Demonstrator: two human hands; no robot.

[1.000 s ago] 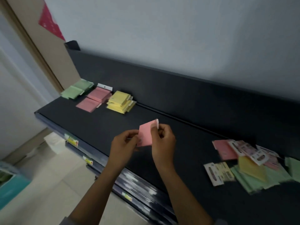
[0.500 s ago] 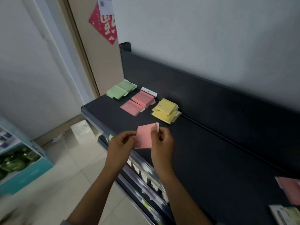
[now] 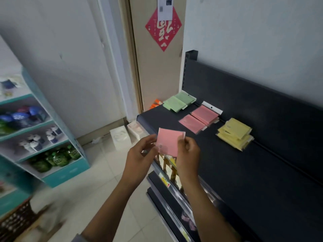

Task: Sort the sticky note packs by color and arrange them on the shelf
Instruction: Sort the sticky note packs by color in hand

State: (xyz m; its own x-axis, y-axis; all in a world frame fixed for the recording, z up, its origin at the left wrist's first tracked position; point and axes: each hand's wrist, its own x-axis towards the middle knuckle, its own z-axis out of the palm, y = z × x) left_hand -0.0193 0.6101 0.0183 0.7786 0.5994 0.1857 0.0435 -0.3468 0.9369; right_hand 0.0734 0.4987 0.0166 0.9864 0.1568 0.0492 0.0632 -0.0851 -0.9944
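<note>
A pink pack (image 3: pixel 168 143), held above the near edge of the shelf (image 3: pixel 227 172), is pinched at its left edge by the left hand (image 3: pixel 139 154) and at its right edge by the right hand (image 3: pixel 187 152), fingers closed on it. Flat, square and film-wrapped, with a white hang tab, it is judged light, slightly flexible and slippery, best gripped by its edges. Green (image 3: pixel 178 103), pink (image 3: pixel 199 118) and yellow (image 3: pixel 234 133) piles are seen at the shelf's far left.

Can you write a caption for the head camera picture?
Both hands hold a pink pack near green, pink, yellow piles.
</note>
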